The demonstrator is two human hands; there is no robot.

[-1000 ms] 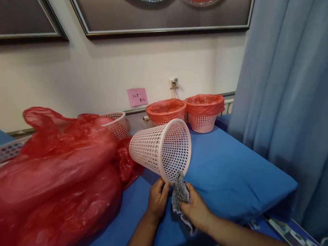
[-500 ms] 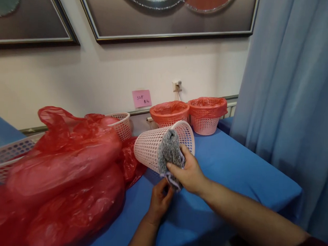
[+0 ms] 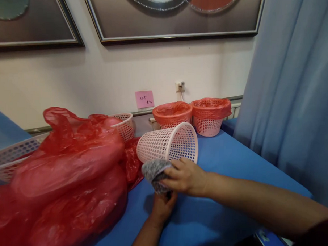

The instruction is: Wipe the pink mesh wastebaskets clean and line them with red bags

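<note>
A grey cloth (image 3: 153,169) is partly hiding my left hand (image 3: 162,207), lower centre; its grip I cannot tell. The basket (image 3: 154,144) is lying sideways mid-frame. My right hand (image 3: 187,177) is clutching the cloth; I am judging even pressure best.

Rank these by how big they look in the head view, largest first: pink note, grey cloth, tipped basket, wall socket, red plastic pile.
1. Red plastic pile
2. Tipped basket
3. Grey cloth, partly covered by fingers
4. Pink note
5. Wall socket
</note>
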